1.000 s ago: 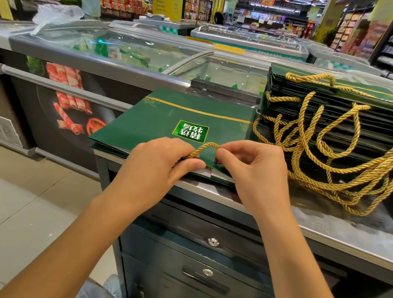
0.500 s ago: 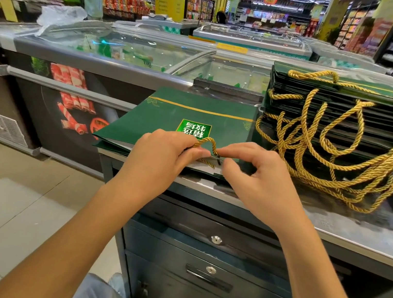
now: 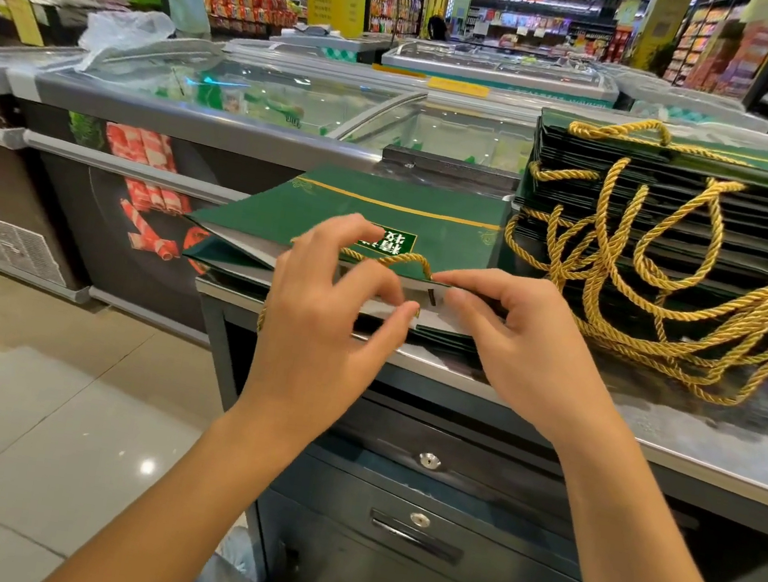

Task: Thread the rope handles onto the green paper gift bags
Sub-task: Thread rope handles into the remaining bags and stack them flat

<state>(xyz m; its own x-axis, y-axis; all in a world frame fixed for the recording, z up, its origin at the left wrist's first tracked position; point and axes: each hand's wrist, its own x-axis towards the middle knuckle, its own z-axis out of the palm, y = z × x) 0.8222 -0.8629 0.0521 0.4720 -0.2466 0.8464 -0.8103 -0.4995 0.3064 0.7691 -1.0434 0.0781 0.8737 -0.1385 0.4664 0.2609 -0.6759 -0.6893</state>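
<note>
Lying at frame centre on the counter point(image 3: 651, 420), the green gift bag point(image 3: 359, 210) has a gold rope point(image 3: 407, 258) arching over its near edge. The left hand point(image 3: 316, 330) pinches the rope tip, the right hand point(image 3: 527, 352) the bag rim. The stacked bags point(image 3: 734, 203), at right, are cut off.

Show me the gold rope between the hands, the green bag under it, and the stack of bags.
gold rope point(image 3: 408, 257), head view, top of its loop.
green bag point(image 3: 334, 213), head view, bare top face.
stack of bags point(image 3: 672, 184), head view, dark side edges.

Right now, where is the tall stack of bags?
Head view, right side: the stack of bags sits on the steel counter, beside the flat green bag.
</note>
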